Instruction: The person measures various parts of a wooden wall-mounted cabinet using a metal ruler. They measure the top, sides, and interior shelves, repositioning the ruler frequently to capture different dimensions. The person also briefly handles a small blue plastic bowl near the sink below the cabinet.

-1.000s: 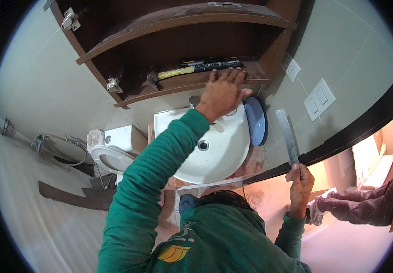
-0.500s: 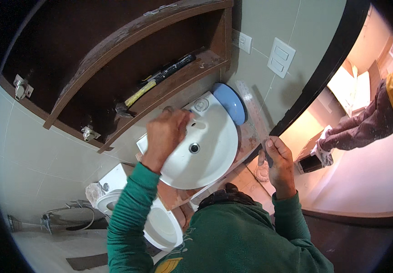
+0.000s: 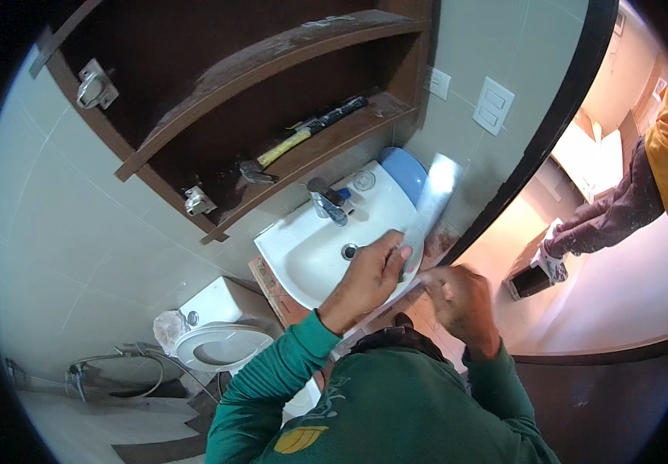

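My left hand point(image 3: 374, 272) is closed round the lower end of a long, flat, shiny strip point(image 3: 436, 189), its thumb pressed along the face. The strip tilts up and away over the right rim of the white washbasin point(image 3: 303, 259). Close to the strip's lower end, on its right, is my right hand point(image 3: 464, 303); motion smears its fingers, and I cannot make out whether they hold anything. At the basin's back edge stands a metal faucet point(image 3: 325, 203), with a small blue thing point(image 3: 343, 193) beside it.
A hammer point(image 3: 287, 145) lies on the brown cabinet's lower shelf point(image 3: 349, 127). A blue round plastic thing point(image 3: 405, 172) leans behind the basin. Left of it stands a toilet point(image 3: 222, 344). Beyond the dark door frame point(image 3: 539, 147) at right stands another person point(image 3: 620, 178).
My left hand has left the faucet area, moved right and down, and taken hold of the strip. My right hand has let go of its former grip there. The view has shifted slightly.
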Motion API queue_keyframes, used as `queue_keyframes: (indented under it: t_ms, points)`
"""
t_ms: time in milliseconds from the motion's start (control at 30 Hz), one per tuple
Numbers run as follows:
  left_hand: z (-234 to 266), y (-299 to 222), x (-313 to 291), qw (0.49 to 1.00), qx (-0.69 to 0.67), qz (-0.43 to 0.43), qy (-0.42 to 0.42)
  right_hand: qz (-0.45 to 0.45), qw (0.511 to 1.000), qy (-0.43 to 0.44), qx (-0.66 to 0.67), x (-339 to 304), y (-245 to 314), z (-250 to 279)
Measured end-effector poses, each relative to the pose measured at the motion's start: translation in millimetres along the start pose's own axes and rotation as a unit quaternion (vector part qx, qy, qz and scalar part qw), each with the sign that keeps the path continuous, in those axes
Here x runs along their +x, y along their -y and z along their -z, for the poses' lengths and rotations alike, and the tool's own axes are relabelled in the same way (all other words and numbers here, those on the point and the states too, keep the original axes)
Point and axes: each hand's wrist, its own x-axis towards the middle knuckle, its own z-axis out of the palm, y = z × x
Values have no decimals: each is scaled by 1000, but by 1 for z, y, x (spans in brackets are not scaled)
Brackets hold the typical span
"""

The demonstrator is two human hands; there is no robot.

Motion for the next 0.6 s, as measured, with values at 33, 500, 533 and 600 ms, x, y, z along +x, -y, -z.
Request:
queue_keyframes:
  t_ms: [33, 500, 533, 600]
  points:
    - [12, -1, -1, 995, 82, -31, 44, 61, 992, -68, -83, -2, 4, 8]
    - [111, -26, 27, 869, 429, -204, -137, 112, 978, 49, -168, 60, 15, -7]
    - [115, -25, 25, 862, 450, -163, -168, 119, 977, 40, -173, 69, 17, -11]
    - [120, -16, 23, 839, 487, -81, -229, 133, 973, 19, -186, 86, 19, -19]
